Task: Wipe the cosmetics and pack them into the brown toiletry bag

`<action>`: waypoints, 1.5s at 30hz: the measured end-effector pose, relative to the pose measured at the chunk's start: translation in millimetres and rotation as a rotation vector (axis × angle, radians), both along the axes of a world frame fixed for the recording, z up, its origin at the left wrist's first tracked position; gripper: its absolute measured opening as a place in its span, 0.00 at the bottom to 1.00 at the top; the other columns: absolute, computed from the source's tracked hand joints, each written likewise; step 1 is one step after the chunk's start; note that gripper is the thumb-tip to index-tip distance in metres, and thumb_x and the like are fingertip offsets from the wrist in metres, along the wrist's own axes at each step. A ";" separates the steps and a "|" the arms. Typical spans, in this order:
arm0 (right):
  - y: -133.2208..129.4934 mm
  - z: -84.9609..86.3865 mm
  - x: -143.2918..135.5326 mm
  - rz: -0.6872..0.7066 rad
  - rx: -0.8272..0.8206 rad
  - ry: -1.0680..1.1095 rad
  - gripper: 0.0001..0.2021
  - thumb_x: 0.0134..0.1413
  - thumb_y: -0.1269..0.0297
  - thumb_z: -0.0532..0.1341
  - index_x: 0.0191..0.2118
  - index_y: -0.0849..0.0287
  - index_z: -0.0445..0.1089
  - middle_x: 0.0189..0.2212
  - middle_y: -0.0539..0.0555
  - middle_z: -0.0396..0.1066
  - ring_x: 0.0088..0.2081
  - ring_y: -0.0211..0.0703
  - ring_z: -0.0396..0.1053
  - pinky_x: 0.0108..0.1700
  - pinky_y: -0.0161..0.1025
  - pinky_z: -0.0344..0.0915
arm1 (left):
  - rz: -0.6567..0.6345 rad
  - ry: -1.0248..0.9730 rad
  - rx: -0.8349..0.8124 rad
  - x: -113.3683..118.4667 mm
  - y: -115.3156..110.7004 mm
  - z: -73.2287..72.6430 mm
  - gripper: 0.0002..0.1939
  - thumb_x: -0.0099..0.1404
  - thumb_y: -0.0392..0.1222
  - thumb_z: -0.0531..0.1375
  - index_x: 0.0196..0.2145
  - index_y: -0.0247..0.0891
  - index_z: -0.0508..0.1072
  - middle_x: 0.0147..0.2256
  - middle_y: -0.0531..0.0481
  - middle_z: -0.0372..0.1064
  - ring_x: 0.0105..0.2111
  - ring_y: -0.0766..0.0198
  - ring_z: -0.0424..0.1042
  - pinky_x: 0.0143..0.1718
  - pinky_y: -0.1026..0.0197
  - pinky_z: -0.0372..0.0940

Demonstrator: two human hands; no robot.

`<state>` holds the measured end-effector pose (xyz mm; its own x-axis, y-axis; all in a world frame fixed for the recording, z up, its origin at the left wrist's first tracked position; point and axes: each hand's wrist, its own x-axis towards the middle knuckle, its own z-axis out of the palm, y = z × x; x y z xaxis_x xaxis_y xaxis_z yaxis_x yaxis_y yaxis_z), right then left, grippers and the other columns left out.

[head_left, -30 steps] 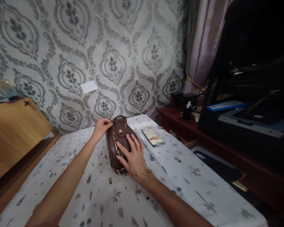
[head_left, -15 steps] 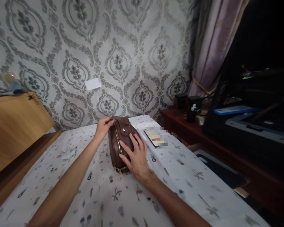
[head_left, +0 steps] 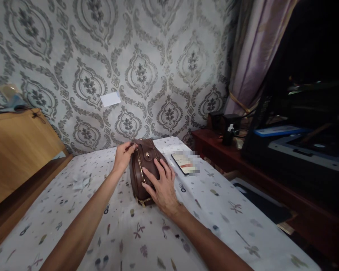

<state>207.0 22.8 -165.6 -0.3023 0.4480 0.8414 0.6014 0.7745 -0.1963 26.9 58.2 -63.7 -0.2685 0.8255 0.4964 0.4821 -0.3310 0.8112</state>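
A brown leather-look bag with gold zippers and a round gold fitting lies on the patterned white sheet. At the far end of its long zipper, my left hand is closed in a pinch; the fingertips hide the exact part they hold. My right hand lies spread on the right side of the bag, fingers apart, with the thumb and index finger reaching to the zipper's near part. The zipper teeth show between the two hands.
Right of the bag a phone lies on the sheet, its screen partly pixelated. A small clear wrapper is at left. A wooden panel borders the left; a dark red desk with a small bottle stands along the right.
My left hand stays pinched at the zipper's far end, with its wrist and forearm shifted slightly right. The right hand and the bag look almost unmoved.
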 end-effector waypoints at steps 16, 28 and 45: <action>-0.5 1.5 1.3 0.005 0.025 0.018 0.22 0.65 0.57 0.57 0.63 0.52 0.63 0.65 0.64 0.55 0.67 0.61 0.49 0.62 0.63 0.51 | 0.006 0.107 0.020 11.4 -18.3 3.8 0.13 0.59 0.48 0.59 0.28 0.35 0.75 0.27 0.51 0.73 0.30 0.62 0.67 0.34 0.62 0.61; -0.1 3.7 4.2 0.088 -0.106 0.251 0.23 0.68 0.59 0.51 0.65 0.57 0.55 0.66 0.65 0.53 0.67 0.56 0.51 0.64 0.59 0.55 | -0.006 0.344 -0.030 9.0 -7.8 15.5 0.11 0.60 0.40 0.56 0.36 0.35 0.76 0.33 0.49 0.73 0.33 0.60 0.70 0.35 0.61 0.62; 14.8 1.4 2.8 0.130 -0.325 0.596 0.20 0.71 0.63 0.45 0.63 0.57 0.59 0.61 0.63 0.61 0.64 0.48 0.58 0.66 0.55 0.57 | -0.033 0.467 -0.115 44.7 31.1 30.3 0.12 0.55 0.46 0.60 0.20 0.38 0.68 0.18 0.57 0.59 0.22 0.66 0.58 0.26 0.63 0.53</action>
<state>209.8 37.6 -164.2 0.1016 0.6972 0.7096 0.2251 0.6787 -0.6991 71.6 89.4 -33.4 -0.0115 0.8866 0.4623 0.7941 -0.2729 0.5431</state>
